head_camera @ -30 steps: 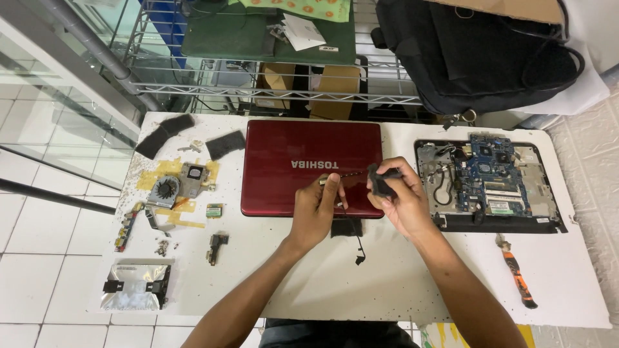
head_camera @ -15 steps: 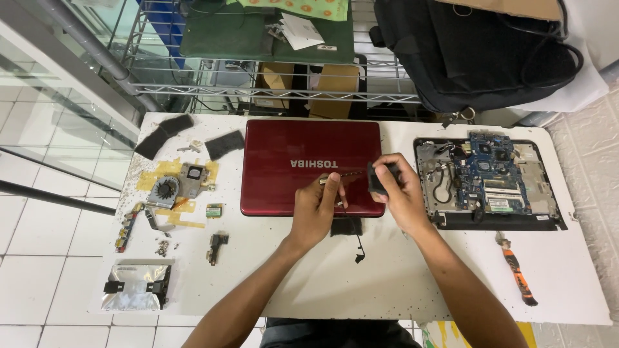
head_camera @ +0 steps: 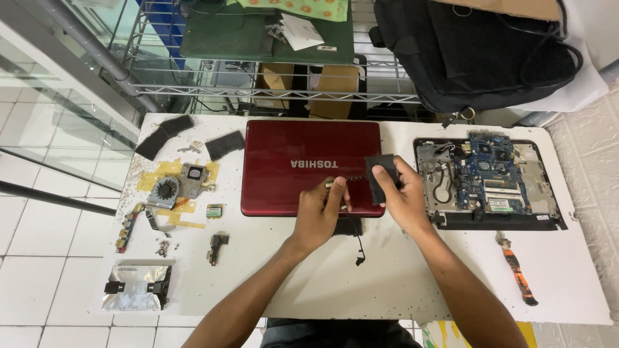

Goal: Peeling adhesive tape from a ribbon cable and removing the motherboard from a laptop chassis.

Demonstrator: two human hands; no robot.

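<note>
Far left of the white table [head_camera: 387,283] there's a silver drive [head_camera: 137,285], then a cooling fan [head_camera: 166,191] on yellow tape. In the middle sits a closed red laptop [head_camera: 303,164]. The left hand [head_camera: 320,216] rests on its front edge, fingers pinched together on a small thin part I can't make out. The right hand [head_camera: 401,196] is clamped on a small black piece [head_camera: 379,175], held just above the laptop's right corner. Further right: an opened laptop base [head_camera: 487,180] and a screwdriver [head_camera: 516,270].

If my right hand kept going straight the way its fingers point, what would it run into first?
The right hand points up and left, holding a small black part over the red laptop lid. Going on, it would probably cross that lid; height above it is unclear.
</note>
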